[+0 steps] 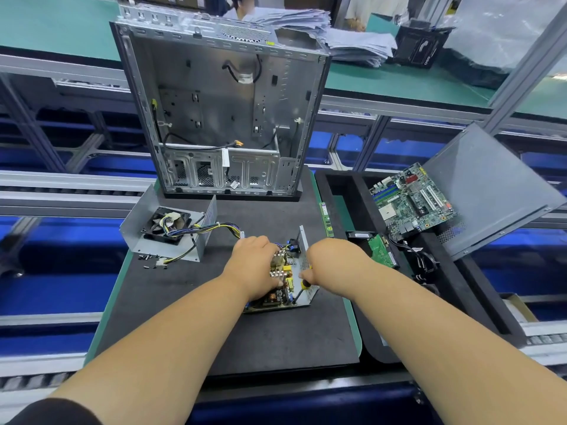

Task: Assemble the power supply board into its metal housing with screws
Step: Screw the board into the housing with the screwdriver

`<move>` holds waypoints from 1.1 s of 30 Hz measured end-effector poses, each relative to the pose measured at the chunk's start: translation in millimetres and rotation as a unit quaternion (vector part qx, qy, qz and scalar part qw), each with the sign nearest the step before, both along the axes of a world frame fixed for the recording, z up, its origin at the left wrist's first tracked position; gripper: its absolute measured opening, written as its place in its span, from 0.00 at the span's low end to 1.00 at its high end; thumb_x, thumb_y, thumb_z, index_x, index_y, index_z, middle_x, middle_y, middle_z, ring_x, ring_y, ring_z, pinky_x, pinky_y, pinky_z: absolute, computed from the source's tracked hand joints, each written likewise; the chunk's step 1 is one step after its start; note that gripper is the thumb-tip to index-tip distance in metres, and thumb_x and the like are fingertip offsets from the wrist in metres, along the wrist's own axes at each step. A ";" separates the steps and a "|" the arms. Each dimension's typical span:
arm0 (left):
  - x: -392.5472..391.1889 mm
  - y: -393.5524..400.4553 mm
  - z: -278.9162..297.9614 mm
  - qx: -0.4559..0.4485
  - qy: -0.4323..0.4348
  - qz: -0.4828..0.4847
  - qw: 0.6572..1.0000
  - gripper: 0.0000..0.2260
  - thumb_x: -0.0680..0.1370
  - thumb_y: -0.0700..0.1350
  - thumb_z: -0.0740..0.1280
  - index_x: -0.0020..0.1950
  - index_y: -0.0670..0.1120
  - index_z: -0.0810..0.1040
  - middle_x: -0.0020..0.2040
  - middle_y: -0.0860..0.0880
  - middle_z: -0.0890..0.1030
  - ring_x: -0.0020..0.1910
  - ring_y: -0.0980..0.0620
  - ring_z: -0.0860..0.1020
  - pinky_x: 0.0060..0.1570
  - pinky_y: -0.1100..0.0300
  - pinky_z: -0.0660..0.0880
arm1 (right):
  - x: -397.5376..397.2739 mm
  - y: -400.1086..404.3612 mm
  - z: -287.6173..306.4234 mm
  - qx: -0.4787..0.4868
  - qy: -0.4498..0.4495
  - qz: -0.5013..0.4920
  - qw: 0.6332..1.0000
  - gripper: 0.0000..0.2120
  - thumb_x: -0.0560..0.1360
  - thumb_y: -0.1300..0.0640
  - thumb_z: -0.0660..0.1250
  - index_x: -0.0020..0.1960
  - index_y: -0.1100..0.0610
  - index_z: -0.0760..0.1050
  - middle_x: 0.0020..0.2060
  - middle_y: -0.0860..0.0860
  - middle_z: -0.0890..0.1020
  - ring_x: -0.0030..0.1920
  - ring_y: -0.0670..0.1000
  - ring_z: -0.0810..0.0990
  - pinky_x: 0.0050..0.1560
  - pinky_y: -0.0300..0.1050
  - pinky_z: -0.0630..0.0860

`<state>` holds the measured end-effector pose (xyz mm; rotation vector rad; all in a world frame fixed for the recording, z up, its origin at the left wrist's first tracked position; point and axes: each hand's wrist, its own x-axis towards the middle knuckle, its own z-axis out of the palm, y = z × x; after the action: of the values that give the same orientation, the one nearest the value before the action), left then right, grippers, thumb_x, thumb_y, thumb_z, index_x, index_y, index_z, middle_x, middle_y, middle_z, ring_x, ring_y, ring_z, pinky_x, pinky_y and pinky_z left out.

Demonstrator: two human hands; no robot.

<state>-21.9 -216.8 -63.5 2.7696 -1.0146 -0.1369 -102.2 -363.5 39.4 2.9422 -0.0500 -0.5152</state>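
Observation:
The power supply board (283,271), with heat sinks and yellow parts, lies in the lower half of its metal housing (306,265) at the middle of the black mat. My left hand (256,265) rests on top of the board and holds it down. My right hand (328,259) grips a screwdriver (302,288) with a black and yellow handle. Its shaft points down at the board's near right corner. The housing's other half (135,231), with a black fan (167,223) and a cable bundle, stands to the left. Several small black screws (150,259) lie in front of it.
An open computer case (224,111) stands upright at the back of the mat. A black foam tray (362,204) on the right holds a motherboard (411,200), a drive (382,251) and a RAM stick (326,219). A grey side panel (491,191) leans at far right.

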 end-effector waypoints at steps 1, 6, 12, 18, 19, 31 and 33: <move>0.2 0.0 -0.3 -0.001 0.000 0.000 1.000 0.31 0.69 0.65 0.71 0.67 0.53 0.72 0.60 0.53 0.73 0.63 0.50 0.70 0.66 0.54 0.62 | -0.3 1.7 -2.4 -0.016 -0.006 -0.005 1.000 0.19 0.78 0.49 0.63 0.32 0.55 0.63 0.30 0.50 0.68 0.29 0.50 0.65 0.29 0.41 0.63; 0.3 0.6 -2.7 -0.015 0.005 0.003 1.000 0.31 0.69 0.65 0.72 0.67 0.53 0.72 0.60 0.53 0.73 0.62 0.50 0.70 0.66 0.55 0.60 | -5.8 5.1 -9.9 -0.041 -0.043 -0.011 0.998 0.17 0.82 0.51 0.56 0.35 0.55 0.67 0.32 0.49 0.69 0.35 0.53 0.71 0.31 0.41 0.63; 0.3 1.0 -2.6 -0.018 0.006 0.003 1.000 0.31 0.69 0.64 0.72 0.67 0.53 0.72 0.59 0.53 0.73 0.62 0.50 0.70 0.66 0.55 0.60 | -10.1 -0.1 7.8 0.078 0.005 0.036 0.996 0.10 0.76 0.56 0.64 0.49 0.54 0.62 0.50 0.55 0.75 0.46 0.57 0.73 0.42 0.50 0.72; 0.1 1.0 -2.6 -0.018 0.005 0.002 1.000 0.30 0.69 0.64 0.72 0.67 0.53 0.72 0.60 0.53 0.73 0.63 0.50 0.70 0.66 0.55 0.60 | -6.8 1.9 7.1 0.042 -0.022 0.052 0.998 0.11 0.76 0.51 0.68 0.53 0.56 0.70 0.43 0.51 0.73 0.44 0.56 0.74 0.41 0.48 0.71; 0.0 1.1 -2.6 -0.018 0.004 0.002 1.000 0.30 0.69 0.64 0.72 0.67 0.53 0.72 0.60 0.53 0.73 0.63 0.50 0.70 0.66 0.55 0.60 | -5.2 2.4 5.8 0.032 -0.023 0.046 0.998 0.11 0.77 0.50 0.68 0.52 0.56 0.70 0.39 0.50 0.71 0.43 0.56 0.73 0.40 0.47 0.70; -0.1 0.8 -3.6 -0.023 0.003 0.005 1.000 0.31 0.68 0.64 0.72 0.67 0.53 0.72 0.59 0.53 0.73 0.62 0.50 0.70 0.65 0.55 0.60 | -5.4 -1.4 -14.2 -0.043 -0.045 -0.016 0.998 0.20 0.83 0.42 0.52 0.40 0.54 0.69 0.36 0.49 0.71 0.38 0.54 0.72 0.35 0.44 0.69; 0.0 0.9 -3.3 -0.022 0.001 0.003 1.000 0.31 0.68 0.65 0.72 0.67 0.53 0.72 0.58 0.53 0.73 0.62 0.50 0.70 0.65 0.55 0.61 | -7.2 -3.9 -7.5 0.024 -0.034 -0.022 0.999 0.14 0.80 0.44 0.56 0.47 0.54 0.67 0.42 0.50 0.72 0.43 0.55 0.72 0.39 0.46 0.67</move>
<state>-21.9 -215.9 -66.8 2.7325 -0.9957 -0.1156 -109.4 -367.4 31.9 3.0111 -0.1131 -0.4296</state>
